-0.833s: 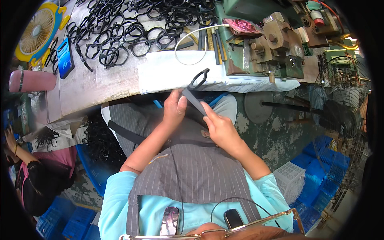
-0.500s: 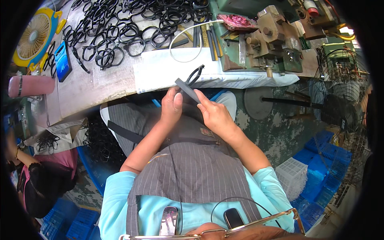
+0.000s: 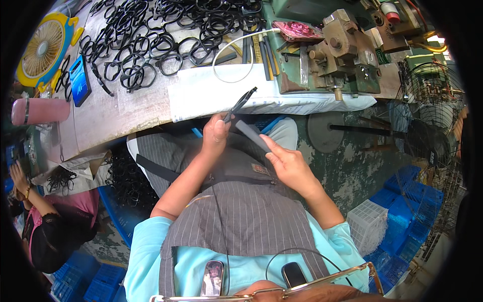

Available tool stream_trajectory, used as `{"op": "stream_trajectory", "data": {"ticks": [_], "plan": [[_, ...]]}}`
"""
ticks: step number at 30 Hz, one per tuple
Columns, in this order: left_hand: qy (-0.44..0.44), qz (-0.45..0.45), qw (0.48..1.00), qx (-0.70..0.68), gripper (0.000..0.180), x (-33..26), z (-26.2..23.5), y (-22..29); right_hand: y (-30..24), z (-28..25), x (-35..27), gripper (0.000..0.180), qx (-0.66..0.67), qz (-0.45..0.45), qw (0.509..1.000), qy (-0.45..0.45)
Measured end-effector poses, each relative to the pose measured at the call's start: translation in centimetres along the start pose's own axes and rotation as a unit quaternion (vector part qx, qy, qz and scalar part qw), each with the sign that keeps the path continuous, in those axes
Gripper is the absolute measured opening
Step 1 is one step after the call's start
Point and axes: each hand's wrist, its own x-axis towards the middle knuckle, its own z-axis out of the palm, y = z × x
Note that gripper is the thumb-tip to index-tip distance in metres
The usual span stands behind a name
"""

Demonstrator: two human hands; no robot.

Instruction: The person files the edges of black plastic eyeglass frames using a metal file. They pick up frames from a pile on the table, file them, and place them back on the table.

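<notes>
My left hand (image 3: 215, 137) is closed round one end of a black eyeglass frame (image 3: 242, 103), which slants up and right, seen nearly edge-on, over the table's front edge. In my right hand (image 3: 293, 165) is a flat, dark grey file (image 3: 253, 136), gripped at its lower end with the thumb along it. The file's far tip points up and left towards the frame, close to my left fingers; a small gap shows between them. Both hands are above my lap, over a striped grey apron (image 3: 241, 216).
A heap of black eyeglass frames (image 3: 151, 40) covers the back of the table, with more flat tools (image 3: 268, 58) beside it. A green machine (image 3: 347, 50) stands right, with a white cable (image 3: 221, 77) near it. A blue-screened phone (image 3: 79, 83), pink bottle (image 3: 40, 110) and fan (image 3: 42, 48) sit left. A co-worker's hand (image 3: 20, 180) shows.
My right hand has drawn the file down and right, away from the eyeglass frame. The frame has turned more edge-on in my left hand. The co-worker's hand at left has come up into view.
</notes>
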Motion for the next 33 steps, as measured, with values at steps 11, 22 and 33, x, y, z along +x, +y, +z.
{"op": "stream_trajectory", "data": {"ticks": [11,22,33], "plan": [[0.027,0.067,0.989,0.127,0.062,0.3,-0.2,1.0,0.8,2.8,6.3,0.042,-0.044,-0.186,0.981,0.037],[0.015,-0.024,0.993,0.114,0.066,0.2,-1.0,0.5,5.8,1.4,7.4,0.035,-0.097,-0.252,0.958,0.094],[0.058,0.031,0.987,0.143,0.072,0.3,-0.7,0.2,3.4,3.8,9.4,0.017,-0.083,-0.255,0.959,0.093]]}}
